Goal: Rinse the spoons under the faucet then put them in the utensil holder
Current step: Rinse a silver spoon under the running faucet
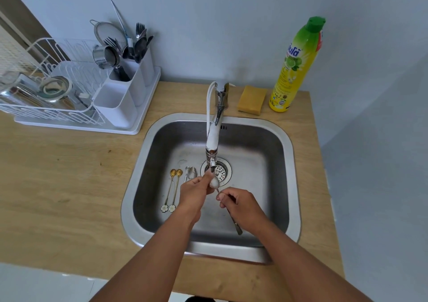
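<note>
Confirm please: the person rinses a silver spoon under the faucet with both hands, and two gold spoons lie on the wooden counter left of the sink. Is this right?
Not quite. The head view shows the two gold spoons lying inside the sink, on its left side, not on the wooden counter. The rest holds: left hand and right hand hold a silver spoon under the faucet.

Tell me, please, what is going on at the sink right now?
A person is rinsing a spoon under the faucet. The right hand grips its handle while the left hand rubs the bowl at the spout. Two gold spoons and some silver ones lie on the floor of the sink, not yet rinsed. The utensil holder stands on the counter to the left.
</note>
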`<action>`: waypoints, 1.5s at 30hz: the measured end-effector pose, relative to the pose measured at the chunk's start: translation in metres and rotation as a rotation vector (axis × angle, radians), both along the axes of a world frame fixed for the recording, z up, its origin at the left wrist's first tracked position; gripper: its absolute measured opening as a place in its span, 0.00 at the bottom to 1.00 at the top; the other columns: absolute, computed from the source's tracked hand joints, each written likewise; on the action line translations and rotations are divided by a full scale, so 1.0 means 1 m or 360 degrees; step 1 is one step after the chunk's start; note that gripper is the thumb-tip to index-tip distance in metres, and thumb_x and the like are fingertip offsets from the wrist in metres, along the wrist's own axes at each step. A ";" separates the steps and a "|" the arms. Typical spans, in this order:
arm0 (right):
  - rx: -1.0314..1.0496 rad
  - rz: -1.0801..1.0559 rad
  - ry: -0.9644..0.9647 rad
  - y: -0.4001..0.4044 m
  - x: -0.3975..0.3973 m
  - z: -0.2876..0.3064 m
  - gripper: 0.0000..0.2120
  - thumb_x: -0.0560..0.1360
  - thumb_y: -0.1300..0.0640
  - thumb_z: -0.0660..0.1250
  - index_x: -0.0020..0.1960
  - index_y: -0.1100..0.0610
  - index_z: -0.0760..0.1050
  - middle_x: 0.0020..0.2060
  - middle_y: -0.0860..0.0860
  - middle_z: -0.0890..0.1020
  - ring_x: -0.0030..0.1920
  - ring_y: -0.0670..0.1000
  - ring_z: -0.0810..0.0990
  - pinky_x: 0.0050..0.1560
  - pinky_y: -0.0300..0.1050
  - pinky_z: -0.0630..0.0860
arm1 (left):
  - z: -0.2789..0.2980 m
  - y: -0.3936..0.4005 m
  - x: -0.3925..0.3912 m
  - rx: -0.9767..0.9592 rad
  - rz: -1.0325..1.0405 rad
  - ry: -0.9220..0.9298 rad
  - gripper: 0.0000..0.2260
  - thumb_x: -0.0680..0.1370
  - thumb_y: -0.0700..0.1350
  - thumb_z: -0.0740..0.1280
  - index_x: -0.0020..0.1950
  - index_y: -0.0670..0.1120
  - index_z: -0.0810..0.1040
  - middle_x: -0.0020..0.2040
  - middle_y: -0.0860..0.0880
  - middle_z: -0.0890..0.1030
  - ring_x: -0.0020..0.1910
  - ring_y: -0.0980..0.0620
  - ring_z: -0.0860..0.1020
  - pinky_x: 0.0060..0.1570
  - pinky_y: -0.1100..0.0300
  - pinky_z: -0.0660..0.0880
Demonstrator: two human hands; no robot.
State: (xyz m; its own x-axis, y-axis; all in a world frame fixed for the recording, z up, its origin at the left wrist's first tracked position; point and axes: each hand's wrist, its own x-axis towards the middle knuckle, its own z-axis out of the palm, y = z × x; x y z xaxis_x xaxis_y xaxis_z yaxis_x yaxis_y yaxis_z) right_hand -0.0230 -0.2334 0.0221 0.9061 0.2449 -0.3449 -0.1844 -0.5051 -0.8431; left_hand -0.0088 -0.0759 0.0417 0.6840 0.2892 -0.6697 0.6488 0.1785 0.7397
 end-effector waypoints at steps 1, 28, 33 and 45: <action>-0.0070 -0.0022 -0.0038 0.001 0.000 0.000 0.08 0.81 0.50 0.66 0.47 0.49 0.82 0.39 0.42 0.85 0.42 0.46 0.82 0.49 0.50 0.80 | 0.000 0.000 0.000 0.0071 0.0022 -0.0032 0.15 0.74 0.59 0.76 0.40 0.48 0.87 0.39 0.49 0.88 0.46 0.51 0.86 0.51 0.53 0.75; 0.0322 -0.0426 0.0155 0.019 0.033 0.018 0.09 0.79 0.52 0.69 0.44 0.52 0.86 0.41 0.42 0.88 0.46 0.42 0.85 0.52 0.39 0.78 | -0.006 0.010 -0.021 0.0322 -0.0422 -0.0238 0.07 0.83 0.51 0.68 0.51 0.57 0.86 0.48 0.57 0.88 0.51 0.57 0.83 0.38 0.68 0.76; 0.0561 -0.0461 0.0331 0.023 0.036 0.021 0.06 0.79 0.57 0.71 0.48 0.55 0.87 0.43 0.49 0.89 0.41 0.41 0.85 0.39 0.27 0.76 | -0.005 0.009 -0.019 0.0108 -0.0503 -0.0170 0.07 0.83 0.50 0.68 0.52 0.53 0.86 0.46 0.56 0.89 0.48 0.60 0.86 0.52 0.63 0.76; 0.0416 -0.0406 0.0354 0.021 0.047 0.016 0.05 0.78 0.53 0.73 0.47 0.50 0.88 0.43 0.39 0.88 0.45 0.35 0.84 0.46 0.31 0.74 | -0.009 0.035 -0.031 0.0193 -0.0769 -0.0066 0.09 0.82 0.53 0.69 0.53 0.52 0.87 0.46 0.56 0.89 0.48 0.64 0.85 0.50 0.61 0.74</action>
State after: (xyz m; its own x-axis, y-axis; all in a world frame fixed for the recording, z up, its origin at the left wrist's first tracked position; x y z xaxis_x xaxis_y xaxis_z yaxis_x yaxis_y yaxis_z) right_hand 0.0244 -0.2124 0.0382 0.8595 0.1275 -0.4950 -0.4679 -0.1941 -0.8622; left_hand -0.0402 -0.0413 0.0323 0.7843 0.0067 -0.6203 0.6058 -0.2240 0.7635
